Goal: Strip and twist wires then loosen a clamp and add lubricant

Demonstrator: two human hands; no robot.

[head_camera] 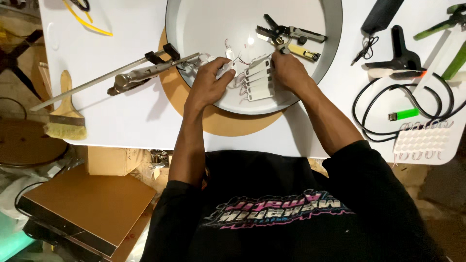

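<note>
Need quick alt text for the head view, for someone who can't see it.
Both hands work a row of small white modules inside a round white tray: left hand pinches one, right hand presses the row. Pliers lie in the tray.

White rectangular worktable [126,121] fills the view from 9 to 3 o'clock, lit bright from overhead. Dim cluttered floor [14,87] at 9; flat brown cardboard box [87,206] at 7 o'clock.

You've got white modules [256,80] in a white dish w/ dark rim [335,29], tan disc [228,123] under it, white table [121,116]. Green lighter [404,114], black clamp [400,56], yellow cable [90,23], black shirt w/ pink-white print [276,211].
</note>
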